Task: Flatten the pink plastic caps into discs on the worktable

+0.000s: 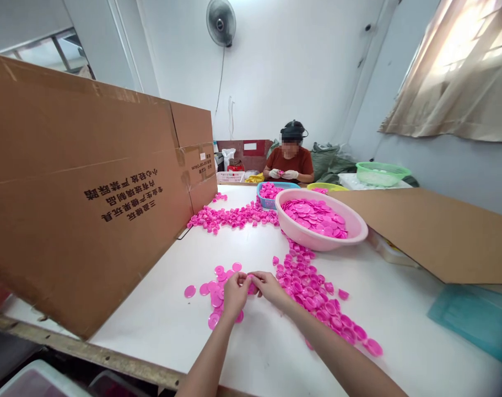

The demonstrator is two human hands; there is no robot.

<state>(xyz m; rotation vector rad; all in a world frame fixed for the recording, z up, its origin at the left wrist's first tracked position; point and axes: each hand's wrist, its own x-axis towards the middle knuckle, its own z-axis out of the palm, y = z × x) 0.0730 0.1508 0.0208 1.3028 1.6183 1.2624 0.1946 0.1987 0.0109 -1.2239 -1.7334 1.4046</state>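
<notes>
Bright and fairly even, with daylight glowing through the curtain (453, 88), nearly washed out in places; brightest on the back wall (292, 77) near the top edge. Only faintly shadowed across the worktop (147, 309). Stretched toward the edges, softened around the bluish sheet (474, 320), pixelated in a patch on the far person (294, 160).

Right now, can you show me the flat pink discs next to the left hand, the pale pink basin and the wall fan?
Flat pink discs (216, 299): head view, on one disc's face.
Pale pink basin (296, 229): head view, on its outer wall.
Wall fan (220, 24): head view, on its hub.
</notes>
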